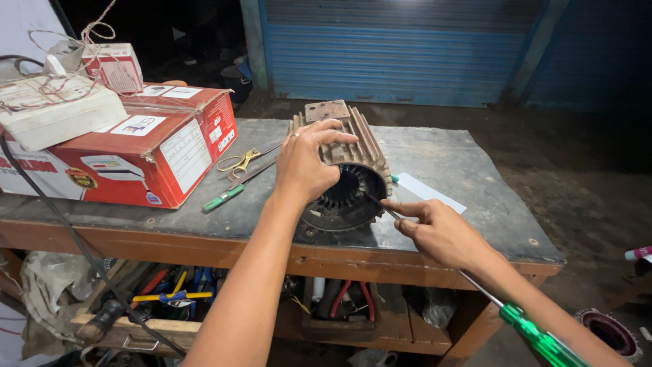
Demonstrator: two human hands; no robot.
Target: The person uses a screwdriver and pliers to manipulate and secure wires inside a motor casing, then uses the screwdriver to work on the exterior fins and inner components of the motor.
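A finned, rusty motor stator housing (353, 146) lies on its side on the dark workbench (462, 170), its open slotted bore facing me. My left hand (305, 163) grips its top left edge, fingers spread over the fins. My right hand (435, 228) holds the thin metal shaft of a long screwdriver with a green handle (543, 340). The shaft's tip points into the lower right of the bore.
A red cardboard box (149, 146) with a white device (58, 112) on top fills the bench's left. Scissors (238, 163), a green-handled tool (227, 196) and a white paper strip (428, 192) lie near the housing. Tools fill the shelf (170, 299) below. A black cable (68, 231) hangs at left.
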